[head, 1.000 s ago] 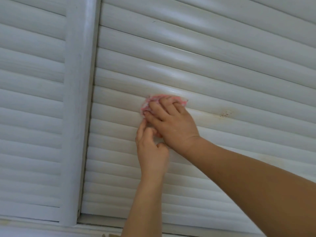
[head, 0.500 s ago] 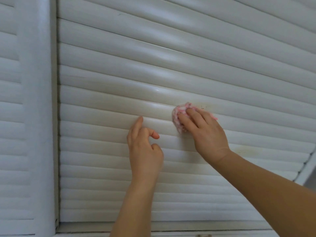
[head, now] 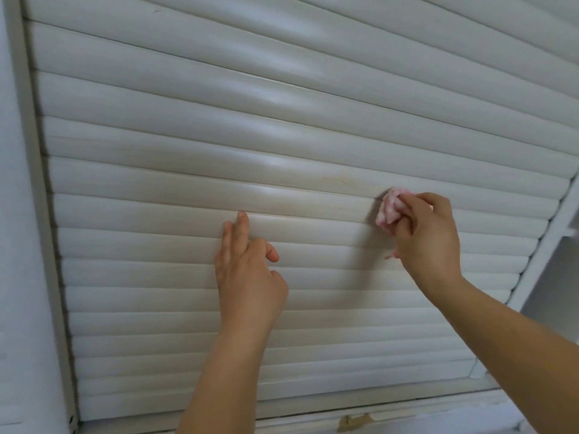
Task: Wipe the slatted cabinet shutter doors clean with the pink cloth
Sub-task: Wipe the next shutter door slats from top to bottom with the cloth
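A white slatted shutter door (head: 282, 136) fills the view. My right hand (head: 426, 239) grips a bunched pink cloth (head: 390, 208) and presses it against a slat toward the door's right side. A faint yellowish smear (head: 338, 180) lies on the slat just up and left of the cloth. My left hand (head: 247, 270) rests on the slats near the middle, two fingers stretched flat against a slat, the index finger and thumb curled, holding nothing.
The door's left frame post (head: 40, 214) runs down the left edge. The right frame post (head: 539, 261) slants along the right, with another white panel (head: 560, 292) beyond it. A bottom rail (head: 297, 411) carries a small brass-coloured fitting (head: 355, 422).
My right hand has slid the cloth rightward along the slat, away from my left hand. The view has shifted right, so the left post now sits at the frame's edge.
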A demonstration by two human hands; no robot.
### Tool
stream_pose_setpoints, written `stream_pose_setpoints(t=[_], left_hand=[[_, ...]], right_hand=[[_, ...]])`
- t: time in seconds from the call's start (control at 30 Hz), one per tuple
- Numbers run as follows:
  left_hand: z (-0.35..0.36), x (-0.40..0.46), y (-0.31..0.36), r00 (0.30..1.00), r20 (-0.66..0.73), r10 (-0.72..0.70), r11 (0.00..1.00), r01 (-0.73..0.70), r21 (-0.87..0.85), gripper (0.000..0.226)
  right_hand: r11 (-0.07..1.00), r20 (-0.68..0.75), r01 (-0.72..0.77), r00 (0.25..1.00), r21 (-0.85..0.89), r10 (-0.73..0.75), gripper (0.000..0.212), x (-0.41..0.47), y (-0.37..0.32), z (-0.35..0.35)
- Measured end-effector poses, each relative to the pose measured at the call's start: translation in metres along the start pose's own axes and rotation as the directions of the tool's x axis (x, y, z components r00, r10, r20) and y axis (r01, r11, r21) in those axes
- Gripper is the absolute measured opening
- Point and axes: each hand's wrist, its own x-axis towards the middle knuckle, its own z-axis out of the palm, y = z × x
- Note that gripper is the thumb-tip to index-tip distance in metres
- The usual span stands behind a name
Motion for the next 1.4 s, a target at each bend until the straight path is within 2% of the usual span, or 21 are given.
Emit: stream_pose_setpoints(t=[0.17,0.23,0.4,0.53,0.67,0.73,0.87,1.0,1.1,1.13,1.2,1.27,1.33,1.4], left_hand=[[0.001,0.0,-0.003,1.0,0.009,0.022,1.0,-0.022,-0.009,0.027],[0.002,0.0,-0.003,1.0,0.007,0.017,1.0,-0.017,-0.027,0.027],[0.005,0.001,-0.005,1.0,0.009,0.025,0.999,-0.024,-0.046,0.029],[0.004,0.0,-0.003,1.0,0.018,0.024,0.999,-0.024,-0.032,0.029],[0.002,0.0,0.001,1.0,0.006,0.006,1.0,-0.006,-0.026,0.032],[0.003,0.0,0.003,1.0,-0.013,-0.006,1.0,0.005,-0.019,0.031],[0.002,0.002,0.004,1.0,-0.021,-0.017,1.0,0.017,-0.023,0.033],[0.0,0.003,0.003,1.0,-0.01,-0.018,1.0,0.018,-0.013,0.028],[-0.001,0.002,0.004,1.0,0.006,-0.027,1.0,0.027,0.0,0.027],[-0.002,0.002,0.005,1.0,0.01,-0.03,1.0,0.03,0.001,0.026],[-0.003,0.001,0.004,1.0,0.011,-0.028,1.0,0.028,-0.008,0.026],[-0.004,0.001,0.003,1.0,0.017,-0.022,1.0,0.022,-0.009,0.025],[-0.002,0.002,0.001,1.0,0.023,-0.015,1.0,0.016,-0.012,0.025],[0.0,0.002,-0.001,1.0,0.021,-0.008,1.0,0.008,-0.021,0.026]], right_hand=[[0.979,-0.031,-0.203,0.979,-0.026,0.202,0.028,0.014,0.0,0.014],[0.971,-0.045,-0.236,0.971,-0.028,0.234,0.027,0.013,-0.013,0.028],[0.992,0.061,-0.099,0.994,0.079,0.094,0.021,-0.005,-0.072,0.054],[0.994,0.188,0.107,0.977,-0.01,-0.103,0.024,-0.016,-0.127,0.07],[0.967,0.296,0.248,0.929,-0.059,-0.221,0.029,-0.012,-0.136,0.07],[0.965,0.286,0.258,0.93,-0.056,-0.232,0.028,-0.007,-0.122,0.065],[0.993,0.178,0.112,0.978,-0.019,-0.107,0.022,-0.002,-0.079,0.049],[0.992,0.082,-0.127,0.989,0.017,0.125,0.017,0.006,-0.038,0.025],[0.951,0.017,-0.302,0.953,0.07,0.301,0.012,0.012,-0.024,0.012],[0.913,-0.004,-0.376,0.924,0.159,0.382,0.009,0.014,-0.022,0.011],[0.768,-0.023,-0.496,0.834,0.404,0.551,0.002,0.017,-0.027,0.012],[0.662,-0.042,-0.489,0.786,0.568,0.617,0.014,0.019,-0.037,0.021],[0.659,-0.053,-0.421,0.818,0.623,0.573,0.024,0.019,-0.053,0.036],[0.706,-0.068,-0.343,0.873,0.619,0.483,0.025,0.015,-0.073,0.052]])
